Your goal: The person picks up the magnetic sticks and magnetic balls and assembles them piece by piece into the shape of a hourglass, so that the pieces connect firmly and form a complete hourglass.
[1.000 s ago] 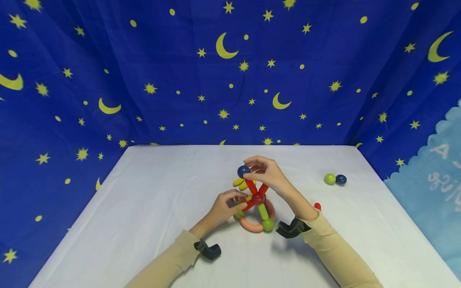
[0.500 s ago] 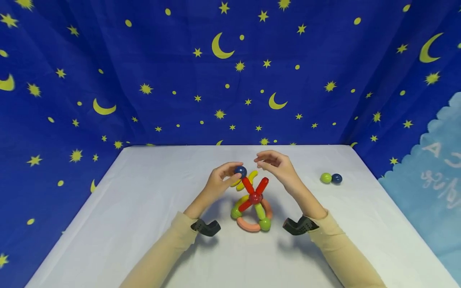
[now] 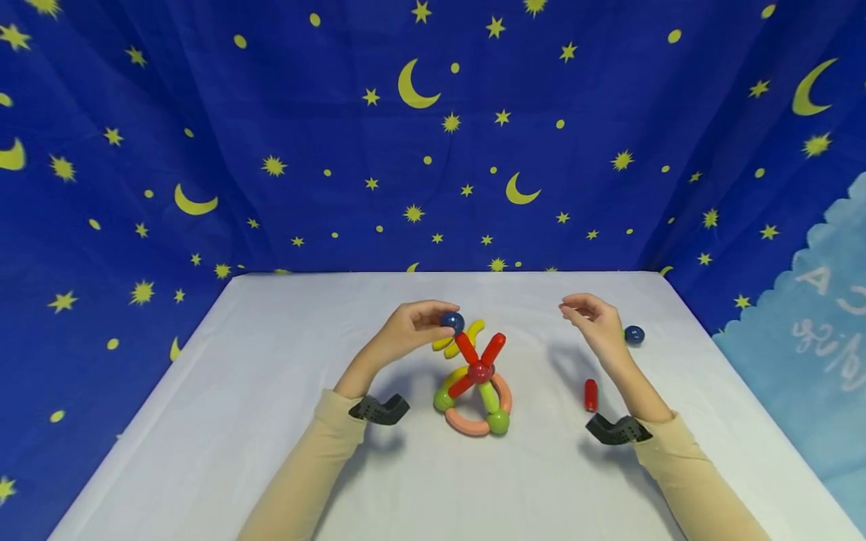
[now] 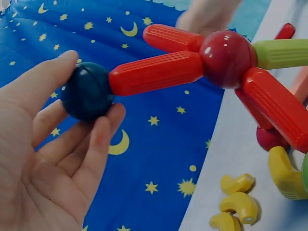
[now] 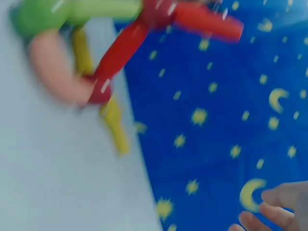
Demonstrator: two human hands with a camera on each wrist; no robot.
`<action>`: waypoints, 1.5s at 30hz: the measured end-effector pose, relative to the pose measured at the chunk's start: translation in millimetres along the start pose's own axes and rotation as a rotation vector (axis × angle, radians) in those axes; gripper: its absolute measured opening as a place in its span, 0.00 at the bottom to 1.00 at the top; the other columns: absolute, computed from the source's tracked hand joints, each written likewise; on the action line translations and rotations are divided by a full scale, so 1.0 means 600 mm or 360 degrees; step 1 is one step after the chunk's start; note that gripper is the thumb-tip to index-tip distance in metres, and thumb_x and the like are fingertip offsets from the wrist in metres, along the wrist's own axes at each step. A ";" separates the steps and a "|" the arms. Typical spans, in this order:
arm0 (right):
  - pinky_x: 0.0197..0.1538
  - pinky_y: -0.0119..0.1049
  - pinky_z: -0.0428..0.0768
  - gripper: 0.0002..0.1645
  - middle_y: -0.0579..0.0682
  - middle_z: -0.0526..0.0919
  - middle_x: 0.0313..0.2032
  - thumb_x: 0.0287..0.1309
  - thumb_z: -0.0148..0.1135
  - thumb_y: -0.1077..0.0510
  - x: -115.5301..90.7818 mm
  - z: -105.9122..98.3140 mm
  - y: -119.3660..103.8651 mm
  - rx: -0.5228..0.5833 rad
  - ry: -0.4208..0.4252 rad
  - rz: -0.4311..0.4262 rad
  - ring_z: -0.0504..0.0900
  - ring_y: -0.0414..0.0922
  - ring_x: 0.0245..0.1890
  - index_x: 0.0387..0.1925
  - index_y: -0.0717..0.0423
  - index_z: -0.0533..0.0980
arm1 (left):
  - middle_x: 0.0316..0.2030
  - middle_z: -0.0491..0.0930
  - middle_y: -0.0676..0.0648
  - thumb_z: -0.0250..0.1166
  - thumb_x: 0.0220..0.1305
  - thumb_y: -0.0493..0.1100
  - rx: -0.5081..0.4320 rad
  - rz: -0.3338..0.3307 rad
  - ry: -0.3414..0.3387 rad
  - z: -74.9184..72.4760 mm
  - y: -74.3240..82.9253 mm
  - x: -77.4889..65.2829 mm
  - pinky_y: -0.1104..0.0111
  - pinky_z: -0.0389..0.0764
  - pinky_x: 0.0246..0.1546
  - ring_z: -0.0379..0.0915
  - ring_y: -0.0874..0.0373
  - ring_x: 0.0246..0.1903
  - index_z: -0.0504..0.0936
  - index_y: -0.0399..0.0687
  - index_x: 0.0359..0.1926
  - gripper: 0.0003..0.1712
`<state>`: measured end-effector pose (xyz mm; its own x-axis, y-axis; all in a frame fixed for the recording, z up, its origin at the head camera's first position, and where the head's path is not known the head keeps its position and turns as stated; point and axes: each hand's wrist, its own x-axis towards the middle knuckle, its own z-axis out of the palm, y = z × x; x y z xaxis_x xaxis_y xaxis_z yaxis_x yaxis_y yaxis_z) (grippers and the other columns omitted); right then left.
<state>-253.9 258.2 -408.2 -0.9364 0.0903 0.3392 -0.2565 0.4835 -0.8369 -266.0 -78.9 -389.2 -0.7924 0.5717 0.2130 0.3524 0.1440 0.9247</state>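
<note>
My left hand (image 3: 410, 328) pinches a dark blue ball (image 4: 88, 91) between thumb and fingers. The ball sits on the end of a red ribbed rod (image 4: 159, 73) that slants up from a dark red ball (image 3: 480, 372). This ball tops a frame of red and green rods, standing on a ring of curved pink (image 3: 467, 425) and yellow pieces with green balls (image 3: 498, 421). A second red rod (image 3: 496, 346) points up to the right with a free end. Away to the right, my right hand (image 3: 592, 319) is in the air, fingers loosely bent and holding nothing.
Several curved yellow pieces (image 4: 238, 207) lie on the white table (image 3: 325, 338) behind the frame. A loose red rod (image 3: 591, 395) lies beneath the right forearm. Another dark blue ball (image 3: 634, 335) is at the right, with a green ball mostly hidden behind the right hand.
My left hand has moved up from the base of the frame to the blue ball. The right hand has let go of that ball and moved right.
</note>
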 end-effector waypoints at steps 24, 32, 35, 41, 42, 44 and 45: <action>0.53 0.47 0.73 0.21 0.71 0.78 0.50 0.55 0.58 0.68 -0.005 -0.048 0.115 -0.0454 0.0103 0.0259 0.77 0.64 0.51 0.51 0.73 0.74 | 0.50 0.81 0.42 0.66 0.61 0.40 0.0194 0.0019 -0.0019 -0.004 0.012 -0.005 0.53 0.76 0.56 0.77 0.52 0.46 0.75 0.41 0.59 0.25; 0.49 0.49 0.77 0.22 0.72 0.78 0.49 0.55 0.62 0.66 -0.001 -0.026 0.133 -0.0528 -0.0123 0.0171 0.79 0.63 0.46 0.51 0.72 0.73 | 0.50 0.81 0.40 0.65 0.61 0.39 0.0172 0.0008 -0.0008 -0.004 0.014 -0.006 0.55 0.77 0.54 0.78 0.51 0.47 0.75 0.40 0.59 0.24; 0.52 0.51 0.77 0.23 0.71 0.78 0.49 0.55 0.62 0.65 -0.001 -0.023 0.129 -0.0512 -0.0125 0.0191 0.78 0.62 0.48 0.52 0.71 0.73 | 0.50 0.81 0.40 0.65 0.61 0.38 0.0156 -0.0001 -0.0004 -0.004 0.014 -0.006 0.55 0.77 0.54 0.78 0.51 0.47 0.75 0.40 0.58 0.24; 0.41 0.19 0.73 0.24 0.69 0.79 0.50 0.55 0.65 0.62 -0.002 -0.019 0.078 -0.0327 -0.0115 0.0184 0.81 0.51 0.44 0.53 0.69 0.73 | 0.49 0.81 0.39 0.65 0.61 0.38 0.0164 0.0011 -0.0013 -0.003 0.011 -0.004 0.54 0.77 0.55 0.78 0.50 0.47 0.74 0.39 0.59 0.25; 0.39 0.16 0.72 0.25 0.68 0.79 0.51 0.55 0.65 0.62 -0.002 -0.017 0.065 -0.0276 -0.0112 0.0177 0.81 0.46 0.43 0.53 0.69 0.73 | 0.49 0.81 0.39 0.65 0.61 0.38 0.0166 0.0015 -0.0013 -0.004 0.011 -0.004 0.54 0.77 0.55 0.78 0.50 0.46 0.74 0.38 0.59 0.25; 0.39 0.15 0.72 0.25 0.64 0.79 0.50 0.56 0.65 0.59 -0.003 -0.009 0.036 -0.0197 -0.0097 0.0168 0.78 0.34 0.40 0.54 0.67 0.74 | 0.49 0.81 0.40 0.65 0.61 0.39 0.0173 0.0017 -0.0010 -0.004 0.011 -0.005 0.55 0.77 0.55 0.78 0.51 0.46 0.75 0.40 0.59 0.24; 0.39 0.16 0.73 0.25 0.61 0.80 0.49 0.56 0.66 0.58 -0.004 -0.005 0.022 -0.0152 -0.0092 0.0163 0.75 0.29 0.38 0.54 0.66 0.74 | 0.49 0.81 0.40 0.64 0.62 0.39 0.0168 0.0018 -0.0008 -0.004 0.011 -0.005 0.54 0.77 0.55 0.78 0.51 0.46 0.75 0.40 0.58 0.24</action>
<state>-254.2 266.6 -418.9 -0.9694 0.0946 0.2266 -0.1375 0.5552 -0.8203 -262.2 -81.5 -383.0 -0.7856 0.5777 0.2216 0.4123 0.2218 0.8836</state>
